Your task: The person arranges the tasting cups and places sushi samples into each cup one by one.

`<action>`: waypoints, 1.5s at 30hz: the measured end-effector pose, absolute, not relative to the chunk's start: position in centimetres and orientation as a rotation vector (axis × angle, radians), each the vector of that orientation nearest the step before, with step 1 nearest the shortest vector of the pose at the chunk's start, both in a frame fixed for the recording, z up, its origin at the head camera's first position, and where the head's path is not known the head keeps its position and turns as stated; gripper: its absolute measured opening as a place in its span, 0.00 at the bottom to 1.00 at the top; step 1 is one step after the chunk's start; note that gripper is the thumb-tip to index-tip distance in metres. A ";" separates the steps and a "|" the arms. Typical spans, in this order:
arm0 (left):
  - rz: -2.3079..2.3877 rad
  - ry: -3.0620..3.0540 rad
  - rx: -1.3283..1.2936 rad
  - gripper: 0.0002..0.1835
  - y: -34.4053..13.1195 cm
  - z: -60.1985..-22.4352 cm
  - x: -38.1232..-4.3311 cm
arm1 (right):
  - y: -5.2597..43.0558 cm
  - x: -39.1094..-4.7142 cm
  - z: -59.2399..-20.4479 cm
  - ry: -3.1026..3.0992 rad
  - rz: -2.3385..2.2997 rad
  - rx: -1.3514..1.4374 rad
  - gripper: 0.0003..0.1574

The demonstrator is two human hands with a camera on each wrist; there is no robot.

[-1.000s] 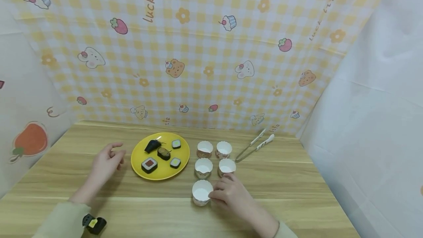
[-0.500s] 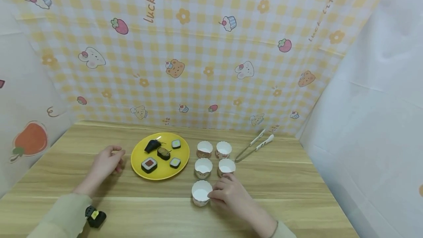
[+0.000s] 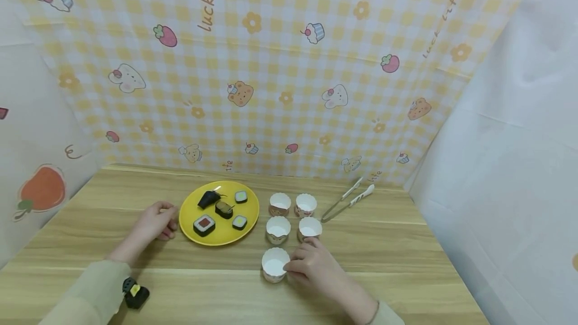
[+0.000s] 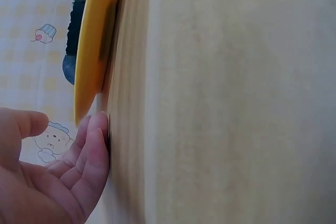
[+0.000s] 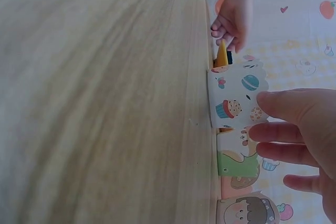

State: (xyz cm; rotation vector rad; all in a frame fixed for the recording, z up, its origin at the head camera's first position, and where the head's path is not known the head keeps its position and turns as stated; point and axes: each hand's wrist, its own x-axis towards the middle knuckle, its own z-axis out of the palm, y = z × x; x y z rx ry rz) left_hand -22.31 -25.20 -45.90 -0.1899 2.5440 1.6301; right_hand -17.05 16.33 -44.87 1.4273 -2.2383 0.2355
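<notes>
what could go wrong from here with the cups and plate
The right-hand grip is at the rim of the nearest round white paper cup, so a nudge might tip it. The left-hand grip is close to the round yellow plate; a bump might shift the square black-and-white sushi piece on it.

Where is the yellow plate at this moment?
In the head view, the yellow plate lies on the wooden table, left of the white-lined cups, with the left hand just beside its left rim.
</notes>
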 end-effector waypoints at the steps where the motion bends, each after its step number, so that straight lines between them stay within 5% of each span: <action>1: 1.640 2.529 -0.187 0.27 -25.2 -45.9 -22.4 | 16.3 -17.1 -44.9 -2.238 0.234 1.429 0.08; 24: 1.709 2.204 -0.055 0.34 -25.2 -46.4 -23.2 | 17.4 -17.1 -43.9 -2.311 0.270 1.332 0.17; 45: 1.828 1.893 0.123 0.35 -26.5 -47.5 -23.7 | 21.7 -19.4 -42.0 -2.347 0.376 0.858 0.16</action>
